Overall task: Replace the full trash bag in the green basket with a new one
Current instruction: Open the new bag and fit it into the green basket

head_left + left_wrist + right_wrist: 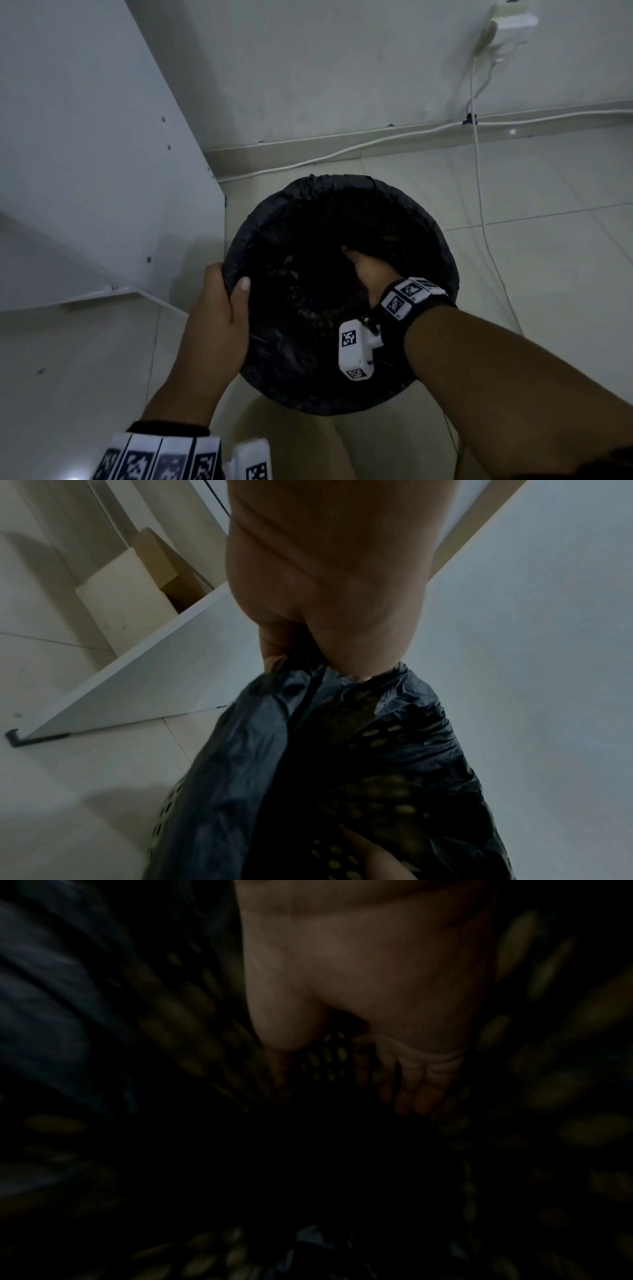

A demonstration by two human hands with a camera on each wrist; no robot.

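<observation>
Gripping the left rim, the left hand (219, 308) pinches the black bag (404, 212) against the basket (167, 807), thumb inside and fingers outside. The right hand (368, 270) reaches deep inside the bag, fingers extended and loosely spread, apparently pressing the film toward the bottom. The basket stands on the floor (513, 192), beside a white panel (85, 137) at the left. Risks, as I judge them: a hard push could drag the folded edge off the far rim, since only the left side is held; a fingernail could puncture the thin film; trapped air may keep the bag from seating.
</observation>
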